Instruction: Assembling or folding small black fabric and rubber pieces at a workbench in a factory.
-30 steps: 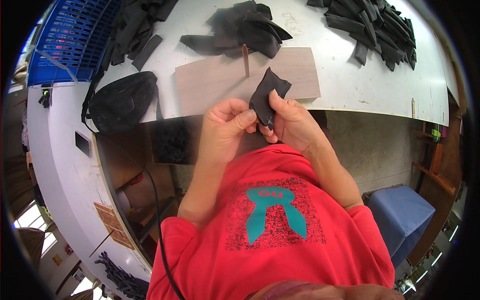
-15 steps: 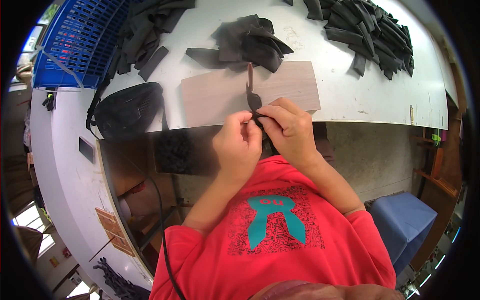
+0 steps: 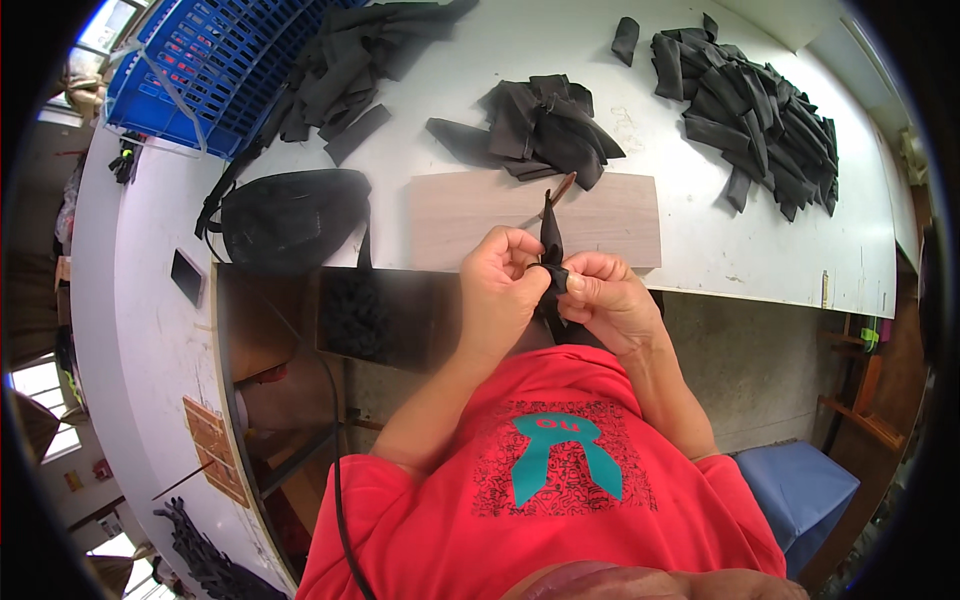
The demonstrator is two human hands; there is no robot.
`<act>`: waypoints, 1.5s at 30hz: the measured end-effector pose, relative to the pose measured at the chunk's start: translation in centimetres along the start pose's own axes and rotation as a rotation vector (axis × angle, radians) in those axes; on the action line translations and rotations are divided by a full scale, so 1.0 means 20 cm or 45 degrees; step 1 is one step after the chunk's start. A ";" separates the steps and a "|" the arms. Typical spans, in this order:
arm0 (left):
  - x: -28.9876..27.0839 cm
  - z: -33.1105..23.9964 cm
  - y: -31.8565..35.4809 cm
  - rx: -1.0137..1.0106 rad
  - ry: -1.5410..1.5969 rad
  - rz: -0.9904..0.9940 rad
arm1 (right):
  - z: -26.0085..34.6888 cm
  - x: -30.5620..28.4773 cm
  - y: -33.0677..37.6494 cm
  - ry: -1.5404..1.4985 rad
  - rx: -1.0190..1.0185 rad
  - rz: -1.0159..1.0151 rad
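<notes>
Black cloth (image 3: 552, 238), one piece: narrow, tapering at top, bunched below. Left hand (image 3: 503, 282) and right hand (image 3: 607, 297): fingers pinching it.

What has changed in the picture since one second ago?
The black cloth, flat a second ago, is now narrow and bunched near the stick, which now leans rightward. Left hand and right hand both hold it, as before. The board and middle cloth pile look unchanged.
</notes>
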State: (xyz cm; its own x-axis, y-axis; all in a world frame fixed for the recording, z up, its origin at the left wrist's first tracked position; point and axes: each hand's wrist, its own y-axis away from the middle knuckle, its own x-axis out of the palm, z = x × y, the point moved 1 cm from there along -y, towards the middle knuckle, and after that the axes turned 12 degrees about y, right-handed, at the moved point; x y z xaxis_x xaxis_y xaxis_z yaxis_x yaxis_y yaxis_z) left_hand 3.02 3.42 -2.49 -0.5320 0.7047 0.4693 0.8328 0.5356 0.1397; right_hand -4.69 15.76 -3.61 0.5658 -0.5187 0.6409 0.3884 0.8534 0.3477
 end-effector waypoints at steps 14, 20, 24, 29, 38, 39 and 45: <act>-0.05 -0.11 0.02 -0.297 0.726 0.432 | 0.04 0.08 -0.02 0.210 -0.232 -0.092; 0.01 -0.19 0.05 -0.308 1.096 0.672 | 0.13 0.23 0.02 0.579 -0.525 0.130; 0.07 -0.24 0.07 0.016 0.049 0.201 | 0.17 0.14 -0.01 0.675 -0.775 -0.070; 0.15 -0.24 0.07 0.434 -0.053 0.014 | 0.26 0.24 0.01 1.073 -0.902 -0.279; 0.15 -0.39 -0.16 -0.435 1.462 0.918 | 0.52 0.35 -0.03 0.865 -0.544 -0.088; 0.14 -0.40 -0.18 -0.428 1.461 0.915 | 0.54 0.34 -0.05 0.866 -0.542 -0.081; -0.05 -0.01 -0.33 -0.807 1.412 0.273 | 0.30 -0.08 -0.25 0.714 -0.141 -0.132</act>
State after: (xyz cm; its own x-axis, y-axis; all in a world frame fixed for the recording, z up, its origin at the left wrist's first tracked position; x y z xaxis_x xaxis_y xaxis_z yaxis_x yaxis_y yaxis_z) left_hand -2.02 -0.91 -3.66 -0.2243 -0.1741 0.9588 0.9742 -0.0668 0.2157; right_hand -11.87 12.52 -2.28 0.8080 -0.5731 0.1366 0.5186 0.8020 0.2964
